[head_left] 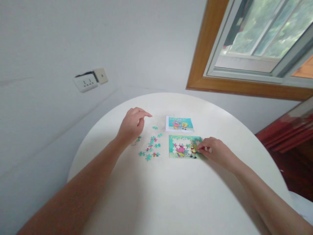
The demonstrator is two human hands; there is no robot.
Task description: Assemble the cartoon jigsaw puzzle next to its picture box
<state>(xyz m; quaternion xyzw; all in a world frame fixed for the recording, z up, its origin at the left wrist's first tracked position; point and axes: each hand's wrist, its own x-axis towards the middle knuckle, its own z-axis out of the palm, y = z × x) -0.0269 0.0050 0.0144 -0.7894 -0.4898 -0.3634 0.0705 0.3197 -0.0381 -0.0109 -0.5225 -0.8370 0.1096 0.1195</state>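
Note:
My right hand (212,149) is over the right side of a partly filled jigsaw puzzle board (172,156). Its thumb and fingertips pinch what looks like a puzzle piece, mostly hidden by the fingers, beside a yellow cartoon figure. White gaps show between the fitted pieces, and a pink figure is near the board's middle. My left hand (133,122) hovers at the far left of the loose puzzle pieces (148,157), index finger stretched out and thumb apart, with nothing visible in it. Those pieces are teal, pink and yellow; my left hand and wrist partly cover some of them.
A picture card (181,124) with the same two cartoon figures lies just behind the board. Everything rests on a round white table (156,195) against the wall. A wall socket (86,82) is at left, a wood-framed window (244,88) at right, red fabric (288,130) below it.

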